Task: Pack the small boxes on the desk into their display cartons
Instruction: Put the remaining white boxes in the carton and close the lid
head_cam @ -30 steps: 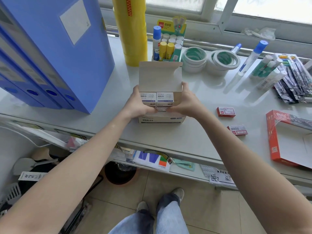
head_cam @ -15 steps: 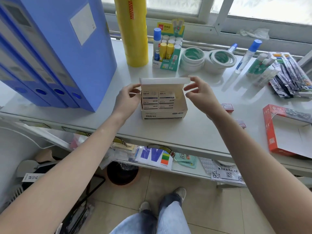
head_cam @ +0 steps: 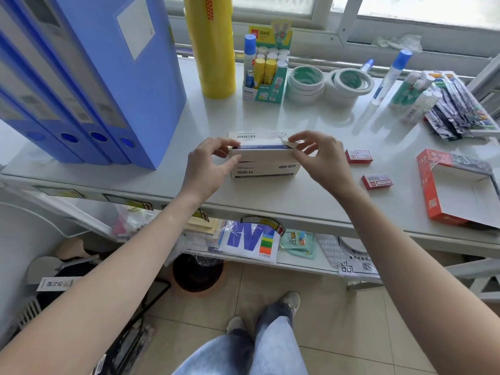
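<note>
A white display carton (head_cam: 263, 169) of paper-clip boxes stands on the desk in front of me. Its lid is folded down almost flat over the top, and the small boxes inside are hidden. My left hand (head_cam: 208, 169) pinches the lid's left end. My right hand (head_cam: 319, 158) pinches its right end. Two small red boxes (head_cam: 358, 156) (head_cam: 377, 181) lie loose on the desk to the right. Farther right sits an open red display carton (head_cam: 433, 190) with a white inside.
Blue binders (head_cam: 89, 85) stand at the left, a yellow tape stack (head_cam: 213, 47) behind. A glue-stick display (head_cam: 266, 74), tape rolls (head_cam: 305, 82), glue bottles (head_cam: 389, 74) and packets (head_cam: 457, 106) fill the back right. The desk edge (head_cam: 270, 212) runs just below the carton.
The carton's lid stood upright a second ago; both hands have brought it forward and down over the small boxes, which no longer show.
</note>
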